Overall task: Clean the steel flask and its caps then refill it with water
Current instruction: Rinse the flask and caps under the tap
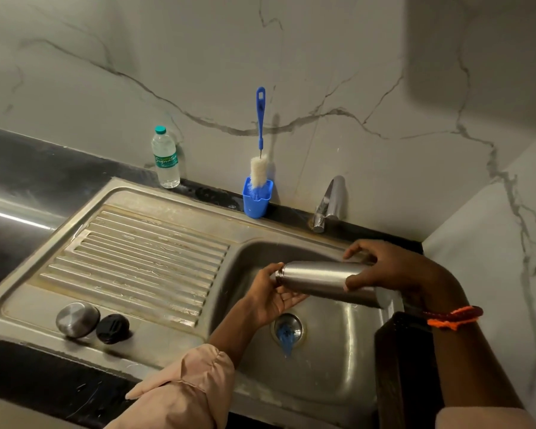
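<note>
Head view looks down on a steel sink set in a dark tabletop, its basin on the right and a ribbed drainboard on the left. Over the basin the steel flask lies nearly level, mouth to the left. The right hand grips its base end, fingers curled round the body; the left hand cups the open neck with its palm against the mouth. This looks like a shake-rinse, so keeping the palm sealed on the mouth and the flask above the basin should catch any spill. The bottle brush stands in a blue holder by the wall, near the tap. Steel cap and black inner cap sit side by side on the drainboard, awaiting washing.
</note>
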